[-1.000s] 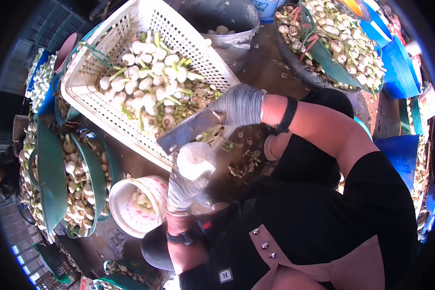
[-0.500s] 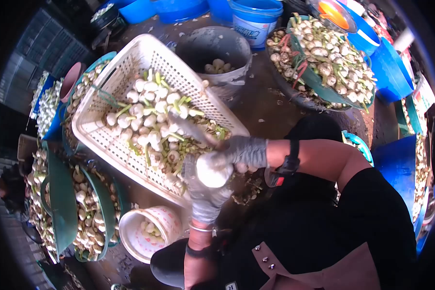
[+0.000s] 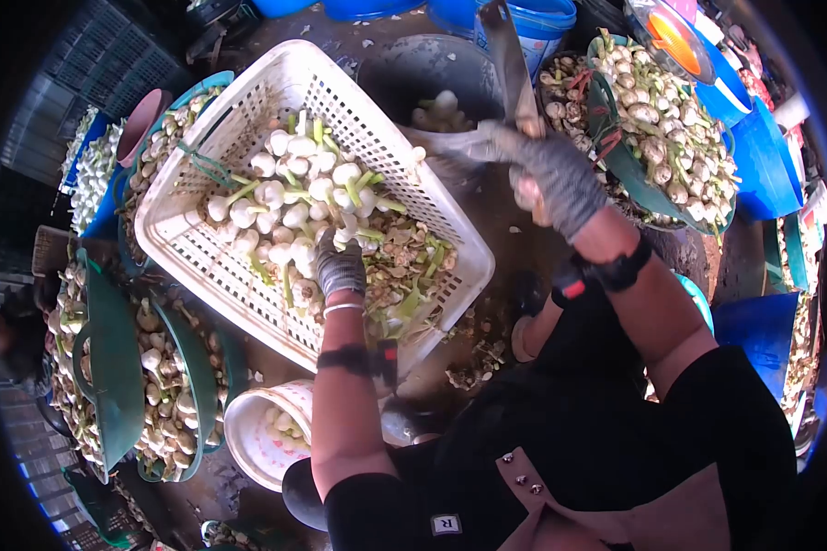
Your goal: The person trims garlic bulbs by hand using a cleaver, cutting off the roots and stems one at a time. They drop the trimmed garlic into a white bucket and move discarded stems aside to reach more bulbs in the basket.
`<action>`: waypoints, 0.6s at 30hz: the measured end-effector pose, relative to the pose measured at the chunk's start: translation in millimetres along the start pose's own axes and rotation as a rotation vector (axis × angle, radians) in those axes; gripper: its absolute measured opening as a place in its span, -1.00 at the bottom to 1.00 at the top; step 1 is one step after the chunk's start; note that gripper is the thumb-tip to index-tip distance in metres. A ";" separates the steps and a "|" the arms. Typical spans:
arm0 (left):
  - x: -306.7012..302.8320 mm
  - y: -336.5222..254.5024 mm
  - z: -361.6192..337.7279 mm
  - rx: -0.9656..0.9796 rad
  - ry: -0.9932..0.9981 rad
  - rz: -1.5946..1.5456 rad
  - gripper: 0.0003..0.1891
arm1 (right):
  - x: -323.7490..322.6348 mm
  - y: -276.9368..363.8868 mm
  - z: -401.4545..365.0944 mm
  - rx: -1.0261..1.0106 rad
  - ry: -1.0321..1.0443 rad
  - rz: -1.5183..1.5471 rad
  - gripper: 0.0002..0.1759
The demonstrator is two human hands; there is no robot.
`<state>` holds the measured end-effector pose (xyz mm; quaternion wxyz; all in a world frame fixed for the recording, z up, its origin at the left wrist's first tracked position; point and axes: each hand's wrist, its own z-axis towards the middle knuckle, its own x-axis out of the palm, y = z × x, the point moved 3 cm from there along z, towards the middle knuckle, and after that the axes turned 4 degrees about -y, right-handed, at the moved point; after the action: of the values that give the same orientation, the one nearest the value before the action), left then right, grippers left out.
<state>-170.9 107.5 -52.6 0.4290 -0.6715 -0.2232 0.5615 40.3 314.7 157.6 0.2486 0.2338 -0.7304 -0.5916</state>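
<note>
My right hand (image 3: 560,184), in a grey glove and partly blurred, grips a knife (image 3: 507,55) whose broad blade points up and away. Its thumb and forefinger stretch left toward the dark grey bucket (image 3: 386,69), which has several pale bulbs (image 3: 443,112) inside. My left hand (image 3: 340,268), also gloved, is down in the white slotted basket (image 3: 469,262). Its fingers close on a garlic bulb (image 3: 345,231) at the near side of a pile of garlic bulbs (image 3: 294,216) with short green stems. Loose skins and cut stems (image 3: 413,262) lie beside the pile.
A white bucket (image 3: 239,432) with peeled bulbs stands near my left knee. Green tubs of garlic (image 3: 110,367) line the left, and another heaped tub (image 3: 652,119) stands at the right. Blue tubs (image 3: 767,161) stand beyond it.
My hands have separated from the large white bulb they held together. The right has swung up and away with the knife; the left has moved into the basket's pile.
</note>
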 end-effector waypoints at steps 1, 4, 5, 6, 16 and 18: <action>11.2 13.6 13.1 0.096 0.004 0.104 -0.37 | 4.8 4.8 -13.1 0.006 -0.003 0.000 -0.66; 9.1 -31.4 14.5 0.077 0.097 0.361 -0.31 | 13.7 1.8 -27.8 0.205 0.159 -0.338 -0.44; 6.4 -49.0 9.2 -0.036 0.176 0.511 -0.29 | 14.7 -2.3 -28.4 0.148 0.208 -0.424 -0.46; 11.1 -46.1 12.5 -0.031 0.192 0.518 -0.29 | 16.5 -5.3 -27.7 0.085 0.260 -0.514 -0.48; -0.1 -6.1 -12.9 -0.403 0.321 -0.160 -0.47 | 28.3 -81.9 -21.7 -0.130 0.364 -0.261 -0.74; -17.7 -9.0 -37.8 -0.419 0.490 -0.449 -0.51 | 33.6 -75.6 -32.7 -0.328 0.427 -0.425 -0.74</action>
<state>-138.3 86.2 -35.2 0.4354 -0.7931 -0.3654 0.2191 39.0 254.4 92.2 0.3011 0.4563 -0.4920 -0.6775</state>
